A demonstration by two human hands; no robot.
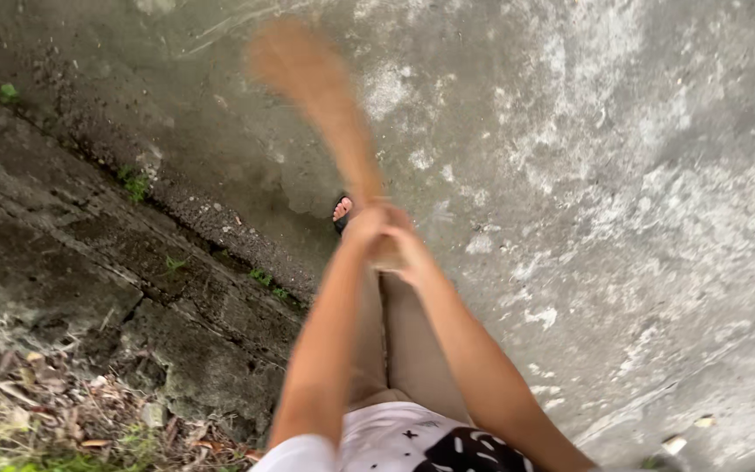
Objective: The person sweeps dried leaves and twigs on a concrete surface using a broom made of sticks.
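gripping a broom (pixel 321 96) near the middle of the frame, the left hand (pixel 362 225) and the right hand (pixel 405 246) are both clenched around its lower handle end, the two hands touching one another. the broom reaches up from the hands toward the upper middle of the frame, its tan bristle head blurred, so its edges and whether it touches the ground cannot be told. under it spreads a grey concrete floor (pixel 622 175), mottled with pale patches and filling the right and upper parts of the frame. just beside the hands, to their left, a bare foot in a dark sandal (pixel 341 212) shows on the concrete. both forearms run down to the lower middle of the frame, over tan trousers (pixel 412 350) and a white shirt with a black patch (pixel 421 441) at the bottom edge. a dark, cracked stone kerb (pixel 89 253) crosses the left side diagonally, with small green weeds (pixel 135 183) growing along its seam. dry leaves and twigs (pixel 54 402) lie in the lower left corner, beside some grass.
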